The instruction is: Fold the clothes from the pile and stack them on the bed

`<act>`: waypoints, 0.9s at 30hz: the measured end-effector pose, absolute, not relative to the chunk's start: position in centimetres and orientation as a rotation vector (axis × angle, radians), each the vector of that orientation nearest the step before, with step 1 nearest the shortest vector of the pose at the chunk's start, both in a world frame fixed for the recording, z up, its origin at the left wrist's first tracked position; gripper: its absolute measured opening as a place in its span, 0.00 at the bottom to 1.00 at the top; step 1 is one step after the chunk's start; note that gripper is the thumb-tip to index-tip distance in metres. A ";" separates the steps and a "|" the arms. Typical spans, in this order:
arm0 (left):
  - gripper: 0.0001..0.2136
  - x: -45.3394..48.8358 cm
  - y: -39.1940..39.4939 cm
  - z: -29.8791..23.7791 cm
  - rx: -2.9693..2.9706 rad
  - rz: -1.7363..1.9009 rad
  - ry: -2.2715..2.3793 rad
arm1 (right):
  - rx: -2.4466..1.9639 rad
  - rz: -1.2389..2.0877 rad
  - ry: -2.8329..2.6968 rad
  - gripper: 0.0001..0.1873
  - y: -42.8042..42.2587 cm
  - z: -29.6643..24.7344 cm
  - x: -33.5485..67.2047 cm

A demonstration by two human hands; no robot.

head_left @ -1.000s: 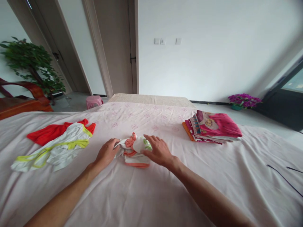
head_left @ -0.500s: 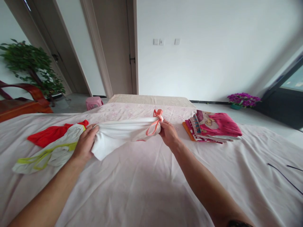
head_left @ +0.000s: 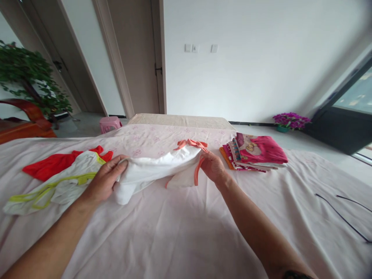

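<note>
Your L hand [head_left: 106,180] grips one end of the white top [head_left: 157,166] w/ orange trim, & your R hand [head_left: 213,166] grips the trimmed end. The top is btwn your hands, pulled out long over the pale pink sheet [head_left: 162,240]. To your L, a red cloth [head_left: 54,164] & a white cloth [head_left: 68,190] w/ yellow trim lie touching, messy. Near your R hand sits a folded clothes pile [head_left: 261,151], pink one on top.
</note>
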State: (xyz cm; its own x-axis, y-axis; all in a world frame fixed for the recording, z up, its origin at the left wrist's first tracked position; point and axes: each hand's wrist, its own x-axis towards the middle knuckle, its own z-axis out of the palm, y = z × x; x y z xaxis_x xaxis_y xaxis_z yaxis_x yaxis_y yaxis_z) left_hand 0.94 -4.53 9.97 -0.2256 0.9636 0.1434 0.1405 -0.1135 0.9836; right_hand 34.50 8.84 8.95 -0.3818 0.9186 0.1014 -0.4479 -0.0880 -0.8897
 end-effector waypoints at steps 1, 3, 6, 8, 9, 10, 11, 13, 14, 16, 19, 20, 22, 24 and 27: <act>0.15 1.3 -5.2 9.6 1.303 1.245 1.395 | -0.702 1.689 -1.129 0.15 8.8 8.6 35.2; 0.17 1.9 -6.3 8.8 1.350 0.915 1.373 | -0.888 1.702 -1.149 0.13 8.7 7.4 36.4; 0.24 1.9 -7.2 7.9 1.465 0.652 1.426 | -1.049 1.660 -1.183 0.15 8.5 5.7 37.8; 0.26 1.3 -7.4 7.5 1.515 0.600 1.483 | -1.074 1.581 -1.197 0.14 8.6 5.0 38.8; 0.25 0.9 -7.5 7.3 1.514 0.599 1.507 | -1.090 1.542 -1.215 0.12 8.7 4.8 39.4; 0.24 0.5 -7.7 7.1 1.502 0.597 1.518 | -1.136 1.513 -1.255 0.10 8.9 4.7 40.1; 0.22 0.1 -7.9 6.9 1.488 0.589 1.517 | -1.217 1.487 -1.334 0.08 9.2 4.7 40.7; 0.20 -0.3 -8.5 6.4 1.479 0.552 1.506 | -1.454 1.381 -1.640 0.06 9.6 5.0 41.8; 0.20 -0.4 -8.7 6.2 1.483 0.521 1.498 | -1.573 1.242 -1.821 0.07 9.7 5.3 42.1; 0.20 -0.2 -9.1 5.8 1.495 0.457 1.479 | -1.711 0.827 -2.088 0.10 9.7 5.9 41.9; 0.19 0.0 -9.0 5.4 1.486 0.440 1.478 | -1.700 0.435 -2.228 0.18 9.2 6.5 39.8; 0.19 0.0 -8.8 5.4 1.472 0.460 1.490 | -1.685 0.402 -2.270 0.22 9.0 6.4 38.8; 0.19 -0.3 -8.4 5.4 1.433 0.522 1.523 | -1.654 0.388 -2.355 0.26 8.8 6.1 37.1; 0.19 -0.7 -8.1 5.6 1.400 0.581 1.521 | -1.615 0.433 -2.410 0.19 8.9 5.6 36.0; 0.18 -1.2 -8.0 6.4 1.398 0.648 1.491 | -1.538 0.523 -2.376 0.07 9.3 5.2 36.2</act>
